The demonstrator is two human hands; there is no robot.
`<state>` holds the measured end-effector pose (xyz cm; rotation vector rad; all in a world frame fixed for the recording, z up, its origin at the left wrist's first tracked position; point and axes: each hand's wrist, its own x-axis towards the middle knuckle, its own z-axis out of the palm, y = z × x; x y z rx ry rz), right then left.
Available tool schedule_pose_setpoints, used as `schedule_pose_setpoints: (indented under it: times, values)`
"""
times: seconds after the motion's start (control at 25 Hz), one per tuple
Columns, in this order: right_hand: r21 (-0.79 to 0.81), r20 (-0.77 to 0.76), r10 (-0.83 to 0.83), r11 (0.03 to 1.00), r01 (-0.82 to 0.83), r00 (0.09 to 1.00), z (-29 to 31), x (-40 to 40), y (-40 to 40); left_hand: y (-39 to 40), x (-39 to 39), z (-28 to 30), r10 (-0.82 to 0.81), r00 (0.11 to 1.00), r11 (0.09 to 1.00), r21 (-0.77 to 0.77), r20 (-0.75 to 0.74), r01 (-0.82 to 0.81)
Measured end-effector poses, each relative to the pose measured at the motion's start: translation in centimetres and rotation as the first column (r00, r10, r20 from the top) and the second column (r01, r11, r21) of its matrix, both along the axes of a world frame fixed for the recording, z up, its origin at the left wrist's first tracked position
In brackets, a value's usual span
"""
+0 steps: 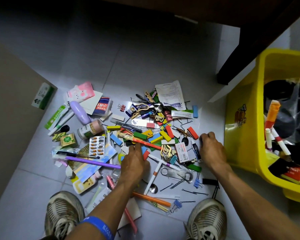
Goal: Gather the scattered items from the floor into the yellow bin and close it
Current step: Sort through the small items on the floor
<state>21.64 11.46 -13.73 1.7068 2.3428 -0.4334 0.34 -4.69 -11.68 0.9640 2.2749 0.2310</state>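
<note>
A wide pile of small items (pixel 145 132) covers the tiled floor: coloured blocks, pens, hairpins, binder clips, spoons, a pill blister, a purple case, paper packets. The yellow bin (pixel 241 118) stands open at the right and holds markers, black things, a plastic bag and a red box. My left hand (pixel 133 161) presses down into the middle of the pile, thumb and fingers closing around a red block (pixel 145 155) next to a blue one. My right hand (pixel 212 149) rests at the pile's right edge, close to the bin, fingers curled to the floor; what they hold is hidden.
A dark furniture leg (pixel 246 54) stands behind the bin. A brown panel (pixel 9 110) runs along the left with a green carton (pixel 42 96) against it. My two shoes (pixel 64 217) (pixel 208 220) stand at the pile's near edge. Bare grey tiles (pixel 111 49) lie beyond the pile.
</note>
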Motion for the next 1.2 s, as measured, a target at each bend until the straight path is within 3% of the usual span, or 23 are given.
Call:
schedule_pose_setpoints:
  times: [0.12, 0.24, 0.36, 0.44, 0.56, 0.64, 0.72, 0.84, 0.92, 1.0, 1.04, 1.12, 1.2]
  values:
    - [-0.031, -0.127, -0.148, 0.989, 0.146, 0.981, -0.8, 0.7, -0.9, 0.1, 0.0, -0.3, 0.226, 0.953, 0.974, -0.027, 0.2, -0.225]
    - [-0.093, -0.224, -0.348, 0.938, 0.335, 0.911, -1.0, 1.2, -1.1, -0.1, -0.8, -0.1, 0.481, 0.669, 0.847, -0.105, 0.567, -0.521]
    - [-0.16, -0.231, -0.425, 0.904, 0.397, 0.875, -0.9, 1.1, -1.0, -0.5, -1.4, 0.3, 0.417, 0.343, 0.779, -0.136, 0.842, -0.612]
    - [-0.26, -0.332, -0.528, 0.848, 0.462, 0.782, -0.5, 0.6, -0.8, -0.4, -1.6, 0.7, 0.291, 0.166, 0.763, -0.123, 0.942, -0.635]
    - [-0.301, -0.461, -0.527, 0.85, 0.433, 0.714, 0.3, -1.0, -0.1, 0.2, -1.8, 1.3, 0.165, 0.067, 0.767, -0.086, 0.984, -0.636]
    - [-0.226, -0.481, -0.45, 0.893, 0.389, 0.752, 0.7, -2.3, 0.8, 0.5, -2.1, 1.6, 0.135, 0.088, 0.787, -0.053, 0.987, -0.615]
    - [-0.161, -0.382, -0.348, 0.937, 0.309, 0.856, 0.4, -3.5, 1.0, 0.7, -2.8, 1.9, 0.182, 0.198, 0.805, -0.031, 0.963, -0.593]
    - [-0.144, -0.203, -0.271, 0.959, 0.245, 0.941, -0.3, -4.0, 0.5, 1.3, -4.2, 1.9, 0.396, 0.472, 0.769, -0.003, 0.787, -0.64]
    - [-0.141, -0.197, -0.293, 0.953, 0.269, 0.936, -0.3, -4.1, 0.4, 2.0, -5.2, 1.4, 0.441, 0.722, 0.806, 0.118, 0.533, -0.58]
    - [-0.148, -0.253, -0.335, 0.941, 0.306, 0.908, 0.2, -4.1, 0.9, 3.1, -5.6, 0.9, 0.26, 0.94, 0.926, 0.22, 0.221, -0.308]
    - [-0.146, -0.295, -0.333, 0.942, 0.302, 0.896, 0.5, -4.4, 1.0, 3.5, -5.6, 0.7, 0.121, 0.989, 0.965, 0.223, 0.089, -0.138]
    - [-0.159, -0.378, -0.295, 0.955, 0.252, 0.878, 1.5, -5.2, 0.8, 4.2, -5.0, 0.3, -0.137, 0.989, 0.971, 0.192, -0.047, 0.144]
    - [-0.228, -0.432, -0.272, 0.955, 0.188, 0.86, 2.5, -6.6, 0.5, 4.5, -4.6, 0.0, -0.26, 0.96, 0.95, 0.149, -0.099, 0.273]
